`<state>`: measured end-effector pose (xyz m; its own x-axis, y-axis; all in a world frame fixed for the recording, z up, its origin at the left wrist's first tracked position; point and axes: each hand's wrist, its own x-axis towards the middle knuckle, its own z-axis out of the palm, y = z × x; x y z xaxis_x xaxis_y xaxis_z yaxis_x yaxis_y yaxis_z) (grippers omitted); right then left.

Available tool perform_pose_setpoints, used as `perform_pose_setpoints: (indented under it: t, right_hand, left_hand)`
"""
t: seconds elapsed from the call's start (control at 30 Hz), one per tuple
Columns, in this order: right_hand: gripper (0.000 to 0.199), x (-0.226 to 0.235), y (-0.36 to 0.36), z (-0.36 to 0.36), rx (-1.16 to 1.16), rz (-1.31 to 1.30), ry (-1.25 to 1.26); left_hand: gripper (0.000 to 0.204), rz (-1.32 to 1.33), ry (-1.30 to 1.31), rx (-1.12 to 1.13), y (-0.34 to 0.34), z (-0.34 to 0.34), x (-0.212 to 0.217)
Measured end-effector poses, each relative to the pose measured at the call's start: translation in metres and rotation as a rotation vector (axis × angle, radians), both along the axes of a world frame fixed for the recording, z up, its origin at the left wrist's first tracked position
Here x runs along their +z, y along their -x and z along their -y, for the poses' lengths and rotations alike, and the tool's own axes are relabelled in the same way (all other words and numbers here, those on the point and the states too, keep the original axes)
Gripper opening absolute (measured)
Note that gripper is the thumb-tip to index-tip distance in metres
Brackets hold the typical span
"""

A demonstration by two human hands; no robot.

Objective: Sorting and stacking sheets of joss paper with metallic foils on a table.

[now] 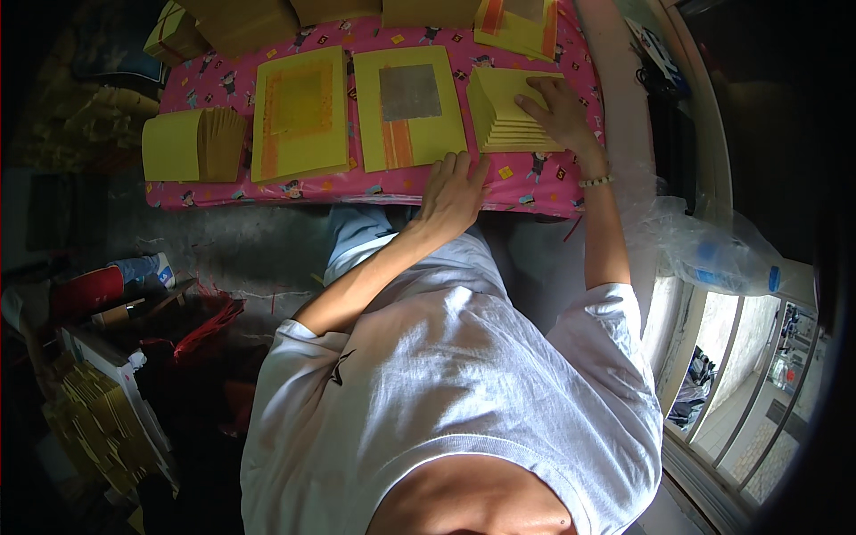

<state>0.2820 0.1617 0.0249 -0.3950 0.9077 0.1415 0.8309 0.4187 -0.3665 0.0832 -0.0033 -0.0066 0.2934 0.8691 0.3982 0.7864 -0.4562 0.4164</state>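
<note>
A fanned stack of folded yellow paper [496, 102] lies at the right of the pink-covered table. My right hand [560, 111] rests on its top sheet, thumb and fingers apart. My left hand [453, 192] lies at the table's near edge, fingers stretched out. Its fingertips are by the lower right corner of a yellow paper stack with a silver square [410, 93] and an orange strip. Left of that sits a yellow paper stack with an orange-bordered gold square [300, 111]. A folded yellow bundle [192, 145] stands at the far left.
Brown paper blocks [241, 27] line the table's far side, with another orange-striped yellow stack [519, 27] at the back right. A clear plastic bottle [727, 259] is right of me by a barred window. Piled yellow paper [107, 419] sits low at left.
</note>
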Motion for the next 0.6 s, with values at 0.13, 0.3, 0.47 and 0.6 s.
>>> perform_pose_setpoints:
  t: [0.13, 0.3, 0.47, 0.6]
  right_hand:
    - [0.048, 0.006, 0.0046, 0.0043, 0.006, 0.025, -0.049]
    - [0.048, 0.0037, 0.0028, 0.0045, 0.011, 0.029, -0.057]
    - [0.048, 0.0065, 0.0044, 0.0065, 0.002, 0.016, -0.048]
    - [0.048, 0.0072, 0.0046, 0.0064, -0.008, 0.016, -0.03]
  left_hand:
    - [0.05, -0.037, -0.019, 0.005, -0.0028, -0.0031, -0.0041]
    - [0.053, -0.05, -0.012, 0.007, -0.0047, -0.0024, -0.0092]
    - [0.054, -0.01, -0.019, 0.02, -0.0034, 0.0, -0.005]
    - [0.055, -0.01, 0.022, 0.02, -0.0025, -0.0015, -0.0004]
